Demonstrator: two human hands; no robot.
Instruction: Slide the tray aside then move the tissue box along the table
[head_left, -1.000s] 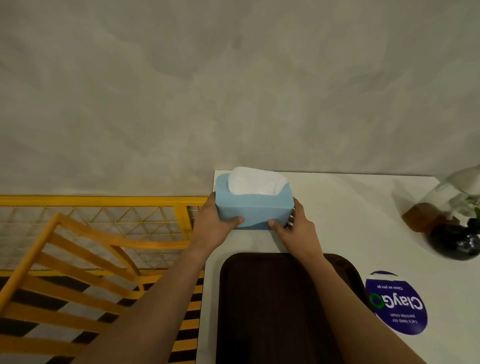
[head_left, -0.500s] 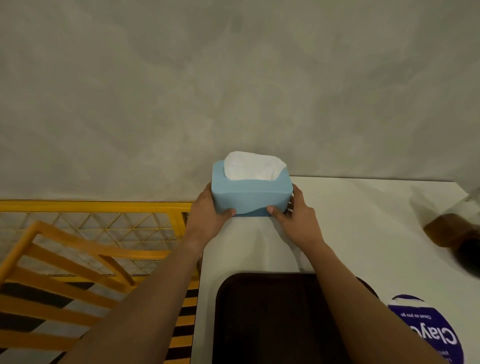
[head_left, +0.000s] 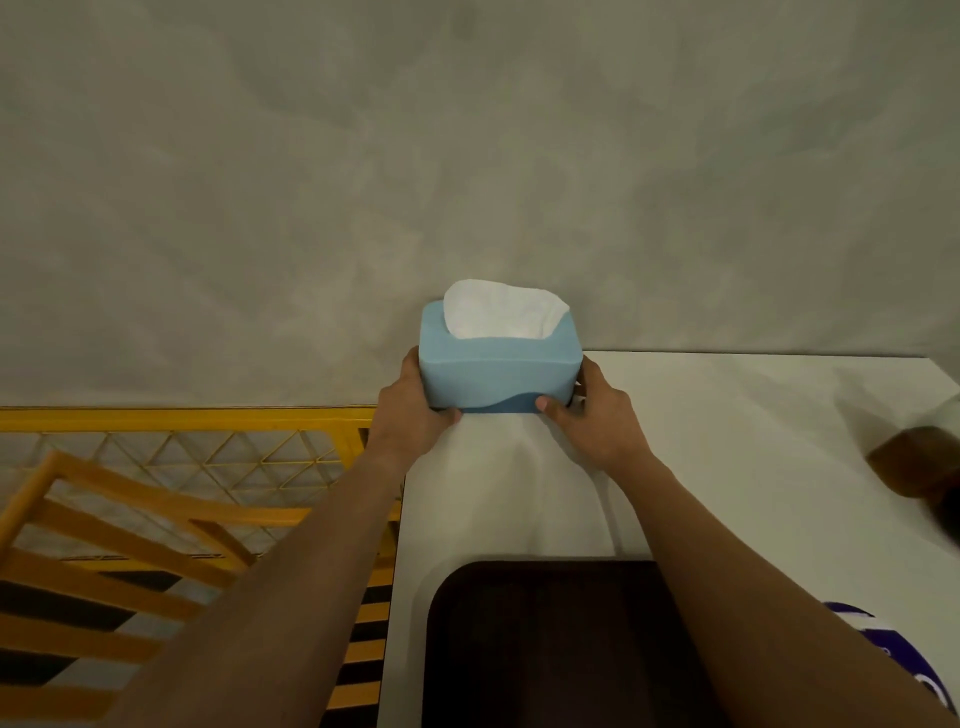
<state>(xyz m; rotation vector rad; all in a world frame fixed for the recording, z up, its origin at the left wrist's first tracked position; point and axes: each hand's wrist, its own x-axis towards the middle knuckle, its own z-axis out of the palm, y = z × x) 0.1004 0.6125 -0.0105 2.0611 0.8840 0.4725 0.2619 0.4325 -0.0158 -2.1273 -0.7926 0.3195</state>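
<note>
A light blue tissue box with white tissue sticking out of its top sits at the far left corner of the white table, close to the grey wall. My left hand grips its left end and my right hand grips its right end, thumbs on the near face. A dark brown tray lies on the table near me, between my forearms, its near part cut off by the frame edge.
A yellow metal railing with mesh runs left of the table, over black and yellow floor stripes. A blurred brown and dark object stands at the right table edge. A purple round sticker lies beside the tray.
Both hands have kept hold of the tissue box and pushed it farther away toward the wall at the table's left corner. The gap between box and tray has grown.
</note>
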